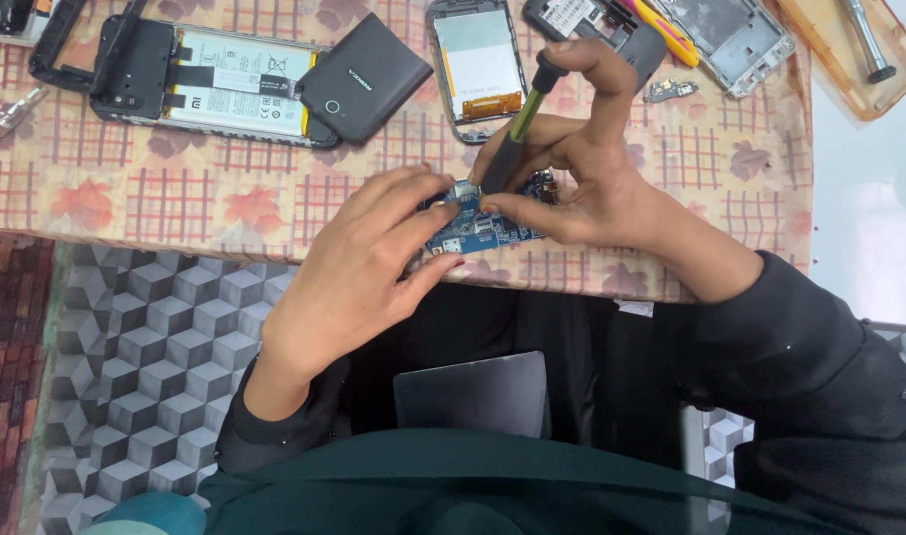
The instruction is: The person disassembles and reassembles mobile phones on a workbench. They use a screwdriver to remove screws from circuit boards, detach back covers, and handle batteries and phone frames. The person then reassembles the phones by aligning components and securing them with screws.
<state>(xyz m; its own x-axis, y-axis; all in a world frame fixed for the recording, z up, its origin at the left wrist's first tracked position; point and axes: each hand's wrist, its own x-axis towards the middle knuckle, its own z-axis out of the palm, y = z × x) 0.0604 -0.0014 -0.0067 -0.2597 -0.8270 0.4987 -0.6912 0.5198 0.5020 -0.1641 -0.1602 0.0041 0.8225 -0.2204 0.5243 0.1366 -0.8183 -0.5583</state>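
From my remote seat I get a bright, evenly lit feed; the light looks soft and diffuse, seemingly from above. The pale surface (869, 198) at the right edge is nearly washed out. The white panel of the opened phone (478, 50) glares mildly. Shadows are faint: a soft 1 under the left hand (359, 267) on the checked tablecloth (175, 188). The centre is fairly sharp, though fine detail on the blue circuit board (478, 230) smears. The dark clothing (572, 476) at the bottom loses detail and sits out of focus.
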